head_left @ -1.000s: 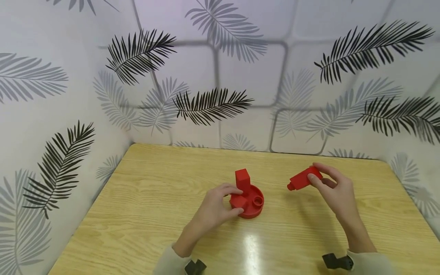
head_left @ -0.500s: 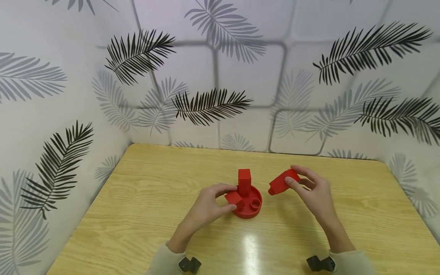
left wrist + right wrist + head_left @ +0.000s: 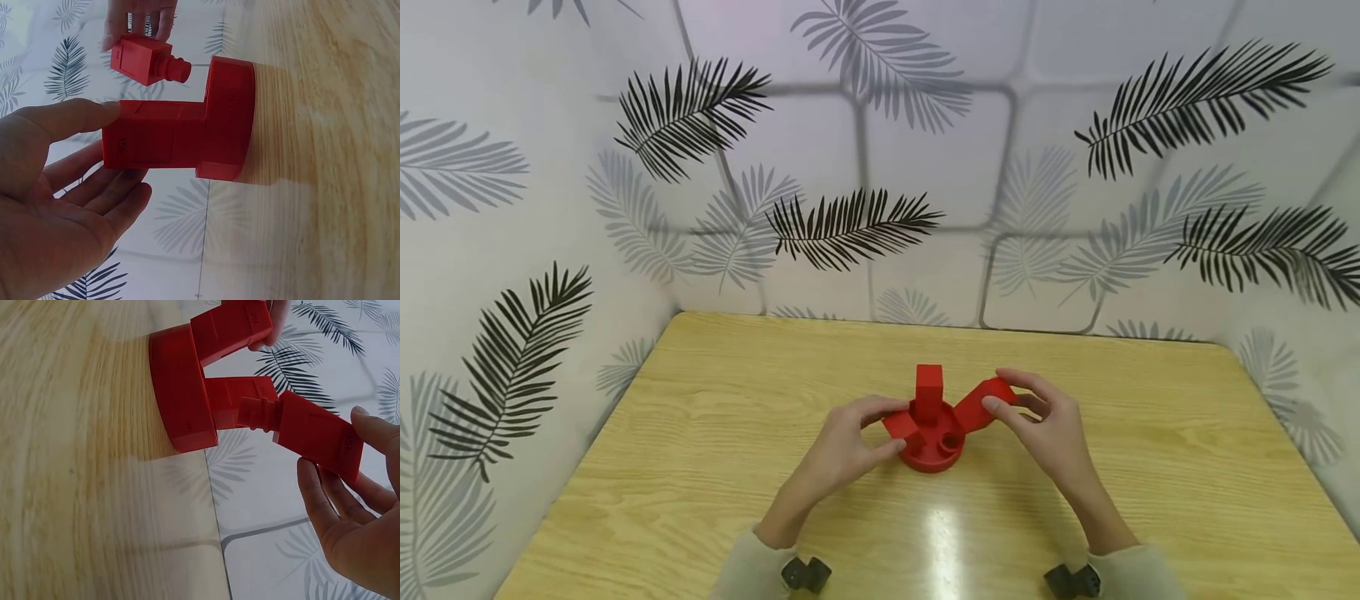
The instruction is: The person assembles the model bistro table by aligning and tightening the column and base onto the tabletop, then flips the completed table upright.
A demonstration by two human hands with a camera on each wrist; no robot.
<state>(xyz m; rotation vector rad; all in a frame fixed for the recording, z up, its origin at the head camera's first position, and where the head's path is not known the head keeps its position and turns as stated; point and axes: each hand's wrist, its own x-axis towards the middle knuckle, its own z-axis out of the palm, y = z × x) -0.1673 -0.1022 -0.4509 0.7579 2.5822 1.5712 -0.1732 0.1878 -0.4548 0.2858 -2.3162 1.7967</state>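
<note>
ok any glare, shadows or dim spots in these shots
Head view: bright glare on the table, nearer the camera than the round base; left wrist view: its shadow on the table, left hand dim; right wrist view: pale sheen on the table.

Head view: bright, even light; you have white glare on the table, nearer you than the red base. Your wrist views: dimmer, faint shadow beside that base, table grain soft.

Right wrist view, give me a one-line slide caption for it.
The right hand holds a red block, its ridged peg pointing toward a round red base on a wood-grain tabletop.
</note>
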